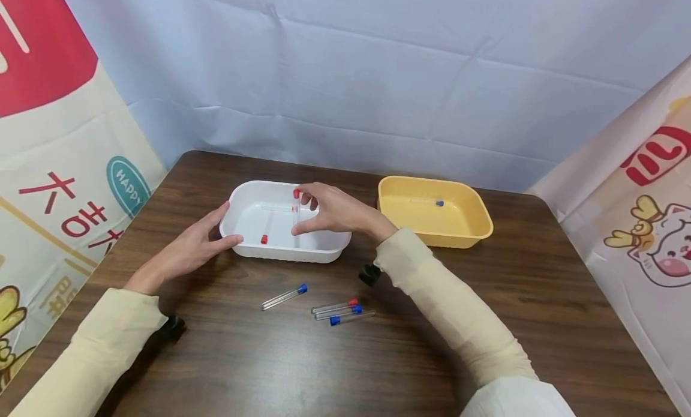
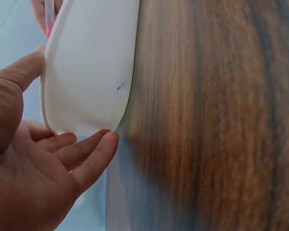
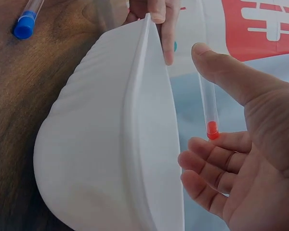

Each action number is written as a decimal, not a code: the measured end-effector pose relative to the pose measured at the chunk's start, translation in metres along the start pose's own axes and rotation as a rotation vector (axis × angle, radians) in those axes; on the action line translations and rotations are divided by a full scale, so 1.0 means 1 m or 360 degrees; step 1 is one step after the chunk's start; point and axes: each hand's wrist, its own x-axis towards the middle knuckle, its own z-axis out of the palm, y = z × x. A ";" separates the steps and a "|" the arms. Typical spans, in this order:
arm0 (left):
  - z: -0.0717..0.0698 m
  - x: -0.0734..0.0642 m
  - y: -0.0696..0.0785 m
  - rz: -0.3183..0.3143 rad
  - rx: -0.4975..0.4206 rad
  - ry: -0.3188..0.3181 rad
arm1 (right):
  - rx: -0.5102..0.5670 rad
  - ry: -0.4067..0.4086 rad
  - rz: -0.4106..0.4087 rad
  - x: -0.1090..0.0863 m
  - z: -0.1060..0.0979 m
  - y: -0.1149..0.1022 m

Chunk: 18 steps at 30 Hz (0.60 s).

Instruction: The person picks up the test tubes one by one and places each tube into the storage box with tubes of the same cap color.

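Observation:
My right hand (image 1: 337, 208) is over the white tray (image 1: 294, 255), pinching a red-capped test tube (image 3: 209, 103) between thumb and index finger. The tube stands roughly upright, cap (image 1: 296, 193) at the top in the head view. Inside the tray lie a tube with a red cap (image 1: 264, 239) near the front wall and another, partly hidden behind the held tube. At the tray's left end, my left hand (image 1: 189, 249) rests with fingers spread against the outer wall and thumb at the near rim; the left wrist view shows the fingertips (image 2: 111, 137) against the wall.
A yellow tray (image 1: 459, 241) stands to the right, with a blue-capped tube (image 1: 439, 203) in it. On the brown table (image 1: 232, 357), in front of the white tray, lie several tubes, among them one with a red cap (image 1: 353, 302) and some with blue caps (image 1: 302, 288).

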 end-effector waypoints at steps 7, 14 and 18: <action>0.000 0.000 0.000 0.0007 0.0000 0.0006 | -0.0022 -0.0040 0.0026 0.014 0.008 0.003; 0.000 0.001 0.001 0.0003 -0.0001 0.0013 | -0.0043 -0.0055 -0.0014 0.025 0.016 0.007; 0.001 0.001 -0.001 0.0004 -0.0006 0.0014 | -0.0064 -0.0055 -0.0036 0.030 0.021 0.011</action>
